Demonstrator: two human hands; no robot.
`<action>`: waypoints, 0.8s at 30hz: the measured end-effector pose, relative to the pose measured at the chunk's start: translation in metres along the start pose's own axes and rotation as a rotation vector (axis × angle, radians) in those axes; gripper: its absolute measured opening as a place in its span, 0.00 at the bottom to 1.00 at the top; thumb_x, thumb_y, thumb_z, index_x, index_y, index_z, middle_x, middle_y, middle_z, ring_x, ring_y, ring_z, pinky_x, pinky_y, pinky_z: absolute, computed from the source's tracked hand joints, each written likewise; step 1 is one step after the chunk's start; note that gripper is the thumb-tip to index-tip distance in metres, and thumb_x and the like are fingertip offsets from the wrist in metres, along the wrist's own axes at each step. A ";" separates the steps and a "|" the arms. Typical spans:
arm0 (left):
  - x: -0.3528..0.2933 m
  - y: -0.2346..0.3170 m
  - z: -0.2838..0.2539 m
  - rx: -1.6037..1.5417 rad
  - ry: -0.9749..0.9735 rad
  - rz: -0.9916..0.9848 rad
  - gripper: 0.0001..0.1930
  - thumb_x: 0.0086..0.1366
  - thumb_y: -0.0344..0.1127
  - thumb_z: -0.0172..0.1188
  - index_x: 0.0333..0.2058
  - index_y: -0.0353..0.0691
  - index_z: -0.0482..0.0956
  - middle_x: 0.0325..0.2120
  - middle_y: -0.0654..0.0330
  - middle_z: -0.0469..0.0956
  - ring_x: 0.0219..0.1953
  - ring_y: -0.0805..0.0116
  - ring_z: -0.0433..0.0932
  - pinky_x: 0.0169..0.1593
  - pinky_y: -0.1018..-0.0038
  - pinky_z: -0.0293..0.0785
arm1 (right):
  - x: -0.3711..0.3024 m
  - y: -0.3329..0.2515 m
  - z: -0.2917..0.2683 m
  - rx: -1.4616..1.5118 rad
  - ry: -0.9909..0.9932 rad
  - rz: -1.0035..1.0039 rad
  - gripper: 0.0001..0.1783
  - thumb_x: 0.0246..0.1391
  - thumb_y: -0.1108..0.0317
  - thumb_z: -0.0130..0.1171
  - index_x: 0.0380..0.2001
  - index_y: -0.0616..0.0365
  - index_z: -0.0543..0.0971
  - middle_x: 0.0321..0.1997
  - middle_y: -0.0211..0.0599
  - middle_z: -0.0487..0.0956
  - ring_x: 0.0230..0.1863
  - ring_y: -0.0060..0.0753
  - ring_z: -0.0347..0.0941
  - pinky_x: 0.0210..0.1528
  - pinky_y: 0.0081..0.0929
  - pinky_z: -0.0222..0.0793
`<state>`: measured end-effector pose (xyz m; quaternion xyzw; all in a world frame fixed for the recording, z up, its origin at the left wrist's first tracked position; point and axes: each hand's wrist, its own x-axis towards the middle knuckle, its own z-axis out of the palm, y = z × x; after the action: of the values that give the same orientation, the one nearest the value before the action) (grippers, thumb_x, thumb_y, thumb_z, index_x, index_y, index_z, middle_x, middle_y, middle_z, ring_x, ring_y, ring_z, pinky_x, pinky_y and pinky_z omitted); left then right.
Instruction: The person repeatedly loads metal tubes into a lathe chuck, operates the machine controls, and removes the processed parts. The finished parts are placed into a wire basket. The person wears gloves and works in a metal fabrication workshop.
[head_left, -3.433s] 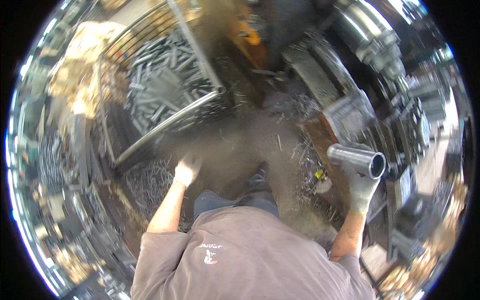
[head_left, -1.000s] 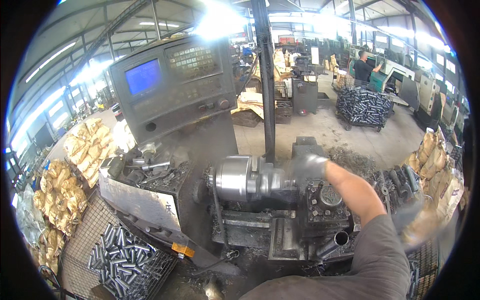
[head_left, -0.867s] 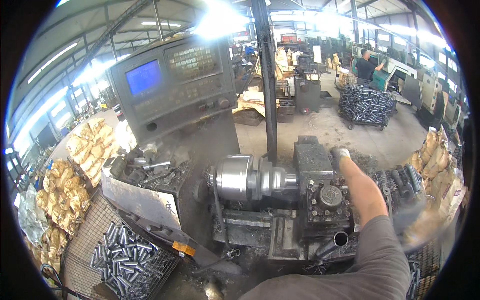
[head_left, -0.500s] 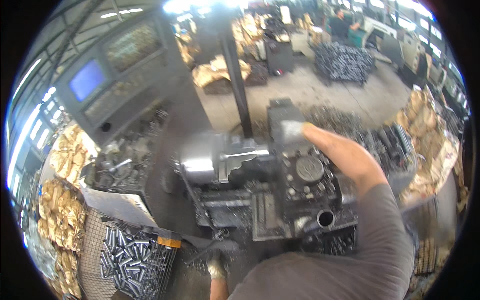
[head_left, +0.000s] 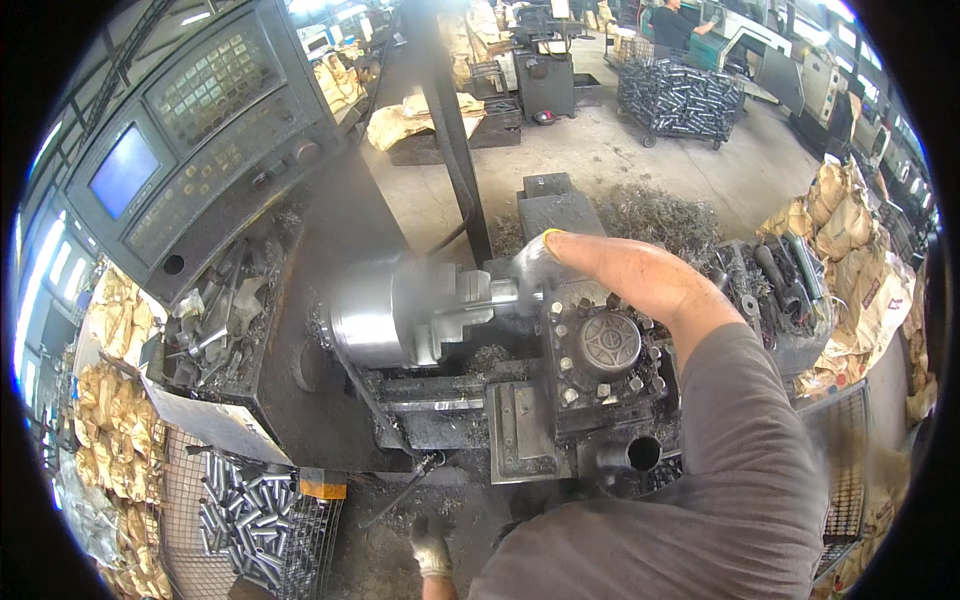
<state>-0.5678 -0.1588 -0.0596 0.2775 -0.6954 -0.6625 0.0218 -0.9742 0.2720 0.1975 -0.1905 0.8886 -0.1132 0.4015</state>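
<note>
My right hand (head_left: 533, 264), in a pale glove with a yellow cuff, reaches over the lathe's tool post (head_left: 611, 342). Its blurred fingers are closed round the free end of a shiny metal tube (head_left: 503, 291). The tube's other end sits between the stepped jaws of the lathe chuck (head_left: 372, 312). Low in the picture, my left hand (head_left: 430, 548) hangs over the floor in a glove with dark, dirty fingers. Those fingers look loosely apart, and nothing shows in them. Nearest to it is a thin dark rod (head_left: 395, 497) with a hooked end.
A wire basket (head_left: 183, 490) of cut tubes stands at the lower left. The control panel (head_left: 190, 140) rises at the far left. Metal shavings (head_left: 660, 222) lie behind the tool post. Brown paper (head_left: 850, 290) and tools (head_left: 783, 275) are at the right. Another person (head_left: 676, 25) works far back.
My right hand has moved left and down from above the tool post to the tube in the chuck. The view has shifted slightly. My left hand stays low.
</note>
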 end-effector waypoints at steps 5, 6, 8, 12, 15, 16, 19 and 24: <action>0.037 0.259 0.106 0.395 -0.084 0.812 0.14 0.72 0.31 0.60 0.54 0.34 0.80 0.36 0.50 0.86 0.36 0.61 0.84 0.45 0.64 0.81 | -0.003 0.011 0.026 -0.240 0.280 -0.076 0.35 0.42 0.38 0.78 0.35 0.63 0.89 0.38 0.52 0.89 0.36 0.47 0.85 0.40 0.47 0.79; 0.069 0.286 0.122 0.482 -0.003 1.149 0.17 0.71 0.30 0.60 0.56 0.33 0.79 0.42 0.45 0.86 0.41 0.52 0.87 0.50 0.60 0.82 | -0.009 0.023 0.024 -0.272 0.296 -0.113 0.34 0.42 0.39 0.78 0.35 0.64 0.89 0.36 0.53 0.88 0.33 0.48 0.85 0.38 0.47 0.79; 0.106 0.343 0.157 0.530 -0.069 1.197 0.21 0.74 0.35 0.60 0.61 0.31 0.77 0.53 0.41 0.84 0.56 0.46 0.84 0.63 0.59 0.76 | -0.034 0.051 0.028 -0.320 0.357 -0.107 0.32 0.42 0.41 0.78 0.30 0.64 0.88 0.31 0.54 0.87 0.30 0.48 0.84 0.37 0.46 0.79; 0.152 0.391 0.209 0.837 -0.036 1.230 0.26 0.71 0.44 0.63 0.62 0.34 0.78 0.53 0.41 0.83 0.59 0.40 0.80 0.64 0.53 0.73 | -0.121 0.076 0.047 0.002 0.647 0.099 0.35 0.42 0.45 0.78 0.46 0.64 0.86 0.40 0.55 0.88 0.40 0.47 0.87 0.47 0.42 0.82; 0.148 0.376 0.226 0.854 0.061 1.563 0.29 0.63 0.46 0.65 0.59 0.35 0.80 0.55 0.43 0.83 0.60 0.39 0.79 0.67 0.47 0.68 | -0.159 0.110 0.096 0.428 1.292 0.111 0.48 0.42 0.53 0.82 0.63 0.64 0.73 0.51 0.55 0.86 0.50 0.49 0.87 0.56 0.42 0.82; 0.150 0.369 0.220 0.804 0.033 1.646 0.32 0.61 0.44 0.64 0.62 0.34 0.77 0.58 0.43 0.81 0.61 0.39 0.78 0.69 0.45 0.66 | -0.178 0.088 0.095 0.493 1.342 0.128 0.47 0.42 0.53 0.82 0.63 0.63 0.73 0.51 0.55 0.86 0.50 0.49 0.87 0.56 0.42 0.82; 0.147 0.354 0.214 0.839 0.134 1.634 0.36 0.61 0.45 0.65 0.66 0.32 0.73 0.60 0.41 0.79 0.64 0.39 0.76 0.71 0.45 0.64 | -0.235 0.027 0.088 0.381 1.573 0.019 0.43 0.44 0.55 0.81 0.60 0.60 0.74 0.50 0.51 0.86 0.51 0.47 0.87 0.54 0.41 0.83; 0.095 0.362 0.192 0.400 -0.518 1.176 0.36 0.67 0.41 0.62 0.71 0.32 0.66 0.62 0.45 0.76 0.68 0.49 0.72 0.72 0.56 0.64 | -0.273 -0.094 0.127 0.408 1.437 -0.174 0.42 0.44 0.57 0.81 0.60 0.60 0.74 0.50 0.47 0.86 0.47 0.42 0.87 0.51 0.38 0.84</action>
<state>-0.8536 -0.0353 0.2229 -0.3166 -0.8230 -0.4440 0.1595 -0.6897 0.2981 0.3313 -0.0613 0.8751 -0.4033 -0.2604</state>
